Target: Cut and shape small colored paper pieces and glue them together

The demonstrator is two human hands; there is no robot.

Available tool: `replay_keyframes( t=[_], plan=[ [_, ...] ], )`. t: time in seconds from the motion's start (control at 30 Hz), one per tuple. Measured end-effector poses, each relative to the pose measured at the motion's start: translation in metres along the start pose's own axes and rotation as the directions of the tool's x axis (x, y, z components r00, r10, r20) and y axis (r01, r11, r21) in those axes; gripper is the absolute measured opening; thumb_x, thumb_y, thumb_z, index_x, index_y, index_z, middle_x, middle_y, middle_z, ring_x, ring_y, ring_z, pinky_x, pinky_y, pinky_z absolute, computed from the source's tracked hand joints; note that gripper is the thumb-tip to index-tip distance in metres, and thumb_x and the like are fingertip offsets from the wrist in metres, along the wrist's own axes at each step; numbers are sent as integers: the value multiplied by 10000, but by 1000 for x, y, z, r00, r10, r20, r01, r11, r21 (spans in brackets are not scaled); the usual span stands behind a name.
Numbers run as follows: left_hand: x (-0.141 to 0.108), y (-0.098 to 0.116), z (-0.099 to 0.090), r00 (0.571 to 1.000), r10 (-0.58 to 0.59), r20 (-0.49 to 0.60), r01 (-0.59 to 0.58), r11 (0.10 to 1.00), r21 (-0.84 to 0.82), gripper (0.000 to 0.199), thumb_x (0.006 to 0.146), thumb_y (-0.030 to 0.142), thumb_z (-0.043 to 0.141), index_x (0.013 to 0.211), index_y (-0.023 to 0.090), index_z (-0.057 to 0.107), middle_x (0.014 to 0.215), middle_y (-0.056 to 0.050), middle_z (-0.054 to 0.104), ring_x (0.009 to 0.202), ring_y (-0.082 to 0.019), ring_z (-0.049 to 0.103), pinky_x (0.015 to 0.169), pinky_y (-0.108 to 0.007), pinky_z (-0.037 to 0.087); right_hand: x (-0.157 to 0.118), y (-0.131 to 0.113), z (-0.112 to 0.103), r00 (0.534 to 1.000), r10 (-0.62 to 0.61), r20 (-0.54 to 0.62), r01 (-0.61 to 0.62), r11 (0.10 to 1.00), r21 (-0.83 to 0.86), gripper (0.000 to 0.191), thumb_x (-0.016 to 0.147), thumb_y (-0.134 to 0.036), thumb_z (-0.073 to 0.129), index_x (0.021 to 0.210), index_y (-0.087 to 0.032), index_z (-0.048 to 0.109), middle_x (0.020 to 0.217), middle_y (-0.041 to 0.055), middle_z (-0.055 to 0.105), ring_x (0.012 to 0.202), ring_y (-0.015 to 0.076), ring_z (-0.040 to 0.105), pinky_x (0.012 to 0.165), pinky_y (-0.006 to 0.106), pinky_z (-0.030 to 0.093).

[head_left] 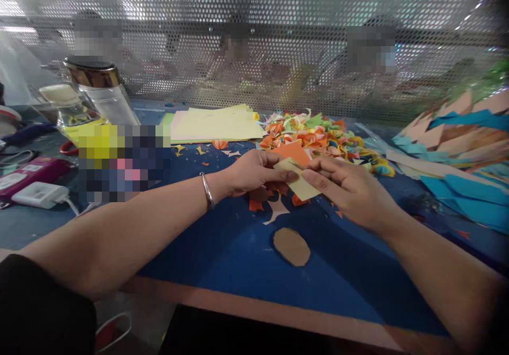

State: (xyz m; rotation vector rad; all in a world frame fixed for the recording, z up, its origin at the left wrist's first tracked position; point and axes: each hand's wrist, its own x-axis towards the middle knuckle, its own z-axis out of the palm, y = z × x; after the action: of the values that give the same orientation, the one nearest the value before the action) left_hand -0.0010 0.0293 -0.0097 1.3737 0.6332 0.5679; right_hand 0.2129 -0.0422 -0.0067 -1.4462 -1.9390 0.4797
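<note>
A small pale yellow paper piece (pixel 303 186) is pinched between both of my hands above the blue tabletop. My left hand (pixel 256 175) grips its left end, thumb on top. From the right, the closed fingers of my right hand (pixel 344 188) hold its other side. A thin dark mark or object lies along the paper's upper edge, too small to make out. Orange paper (pixel 293 152) shows just behind the hands. Below them lie a pale pink paper scrap (pixel 277 211) and, nearer to me, a brown cardboard oval (pixel 291 247).
Behind my hands spreads a heap of colourful paper pieces (pixel 318 137), beside a paper stack (pixel 217 124). A drink bottle (pixel 66 113), clear flask (pixel 105 97) and magenta power strip (pixel 37 177) occupy the left. Blue folded papers (pixel 469 198) lie right. People sit beyond a perforated screen (pixel 274 79).
</note>
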Motion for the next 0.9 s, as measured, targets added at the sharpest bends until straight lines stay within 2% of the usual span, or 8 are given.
replay_keyframes(
  t=[0.07, 0.2, 0.27, 0.4, 0.53, 0.63, 0.8, 0.9],
  plan=[
    [-1, 0, 0, 1000, -25, 12, 24, 999, 41, 159, 853, 225, 818, 804, 121, 708, 686, -19, 715, 538, -63, 624, 510, -185, 466, 0, -1, 0, 1000, -1, -5, 1, 1000, -17, 571, 958, -777, 518, 879, -230, 661, 609, -28, 473, 515, 128, 423, 484, 287, 343],
    [0, -1, 1, 999, -14, 37, 12, 998, 58, 151, 847, 247, 826, 836, 131, 730, 701, -21, 723, 572, -64, 635, 513, -175, 467, 0, -2, 1, 1000, -1, 1, 1, 1000, -14, 572, 958, -781, 507, 873, -234, 648, 579, -39, 433, 492, 126, 379, 470, 295, 308],
    [0, -1, 2, 999, -25, 37, 23, 998, 59, 168, 831, 269, 843, 852, 139, 738, 693, -13, 719, 553, -60, 622, 476, -168, 426, 0, -1, 1, 1000, 0, 7, 0, 1000, -9, 555, 967, -768, 505, 877, -239, 647, 581, -36, 438, 492, 129, 379, 468, 297, 308],
    [-2, 1, 4, 997, -70, 24, 68, 995, 70, 231, 775, 303, 895, 839, 142, 743, 656, -6, 708, 496, -47, 581, 421, -165, 337, 0, 3, 3, 1000, -20, -17, 19, 999, -26, 513, 993, -719, 511, 868, -242, 654, 696, 19, 579, 567, 148, 475, 485, 295, 343],
    [-4, 3, 7, 998, -61, 22, 59, 996, 65, 229, 754, 302, 911, 820, 142, 760, 662, -18, 719, 506, -46, 573, 429, -168, 333, 0, 4, 4, 998, -45, -33, 43, 998, -40, 515, 997, -715, 504, 856, -244, 656, 751, 41, 622, 613, 161, 521, 498, 295, 368],
    [-3, 2, 7, 998, -51, 26, 50, 998, 43, 203, 760, 272, 903, 795, 143, 749, 641, -14, 712, 502, -45, 574, 438, -170, 342, 0, 4, 3, 999, -39, -36, 38, 999, -37, 502, 997, -708, 515, 872, -245, 665, 733, 36, 614, 606, 161, 520, 497, 294, 374],
    [-2, 0, 6, 997, -48, 53, 47, 999, 24, 269, 715, 285, 934, 771, 153, 706, 625, -2, 707, 467, -45, 553, 401, -168, 297, -1, 2, 3, 998, -48, -37, 47, 998, -30, 514, 995, -721, 508, 865, -246, 659, 679, 13, 567, 577, 153, 489, 502, 295, 371],
    [-2, 1, 6, 998, -48, 45, 47, 998, 40, 276, 746, 278, 912, 728, 157, 665, 630, -8, 707, 467, -45, 549, 411, -170, 306, -1, -1, 3, 999, -26, -48, 26, 1000, -8, 529, 981, -739, 516, 851, -244, 647, 613, -17, 502, 520, 136, 431, 487, 298, 343]
  ],
)
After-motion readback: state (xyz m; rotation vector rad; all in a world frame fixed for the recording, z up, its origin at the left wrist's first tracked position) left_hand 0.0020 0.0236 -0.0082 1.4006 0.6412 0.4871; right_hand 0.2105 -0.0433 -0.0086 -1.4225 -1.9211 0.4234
